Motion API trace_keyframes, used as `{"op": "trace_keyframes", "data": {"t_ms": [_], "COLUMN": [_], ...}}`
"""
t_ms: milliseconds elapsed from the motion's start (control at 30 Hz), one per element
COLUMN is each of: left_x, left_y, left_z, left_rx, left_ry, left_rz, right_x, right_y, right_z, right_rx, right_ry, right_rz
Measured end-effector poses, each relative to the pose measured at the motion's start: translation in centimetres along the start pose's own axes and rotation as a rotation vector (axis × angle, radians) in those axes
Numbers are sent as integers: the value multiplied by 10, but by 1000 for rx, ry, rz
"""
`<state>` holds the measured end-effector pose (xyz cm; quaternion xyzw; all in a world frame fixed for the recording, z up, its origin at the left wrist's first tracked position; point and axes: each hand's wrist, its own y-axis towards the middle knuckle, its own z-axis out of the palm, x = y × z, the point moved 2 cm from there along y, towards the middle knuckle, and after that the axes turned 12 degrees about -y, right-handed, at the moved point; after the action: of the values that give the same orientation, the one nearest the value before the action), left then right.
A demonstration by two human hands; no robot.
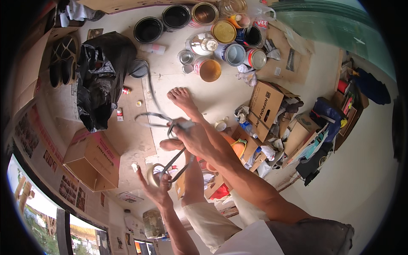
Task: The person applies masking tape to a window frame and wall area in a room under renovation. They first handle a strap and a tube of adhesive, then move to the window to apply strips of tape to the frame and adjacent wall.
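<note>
My right hand (191, 135) is closed around a dark grey flexible strip (154, 92), blurred by motion. One end of the strip trails up past the hand, and a loop of it swings out to the left. More of it runs down to my left hand (157, 193), where it crosses at the thumb. A roll of tape (152, 175) shows right behind that thumb; whether the hand holds it, I cannot tell. White material wraps the tip of a raised left finger. My bare foot (181, 97) rests on the floor beyond the right hand.
Paint cans (210, 70) and black tubs (148, 30) stand at the far side. On the left lie a black plastic bag (102, 63) and an open cardboard box (95, 162). Another carton (266, 108) sits amid clutter on the right. Glass sheets (328, 22) lean at upper right.
</note>
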<state>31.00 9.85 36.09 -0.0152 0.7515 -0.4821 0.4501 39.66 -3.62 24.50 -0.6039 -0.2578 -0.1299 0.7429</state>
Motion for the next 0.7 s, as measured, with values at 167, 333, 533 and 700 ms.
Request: {"op": "trace_keyframes", "data": {"t_ms": [167, 333, 533, 700], "left_x": [-16, -17, -13, 20], "left_y": [27, 39, 50, 34], "left_z": [-5, 8, -9, 14], "left_rx": [-22, -70, -72, -73], "left_ry": [-49, 25, 35, -184], "left_rz": [-16, -20, -87, -229], "right_x": [-28, -2, 54, 86], "right_y": [-42, -60, -48, -33], "right_z": [8, 22, 12, 28], "right_rx": [356, 349, 298, 349], "right_ry": [-883, -736, -360, 71], "right_rz": [-511, -271, -109, 31]}}
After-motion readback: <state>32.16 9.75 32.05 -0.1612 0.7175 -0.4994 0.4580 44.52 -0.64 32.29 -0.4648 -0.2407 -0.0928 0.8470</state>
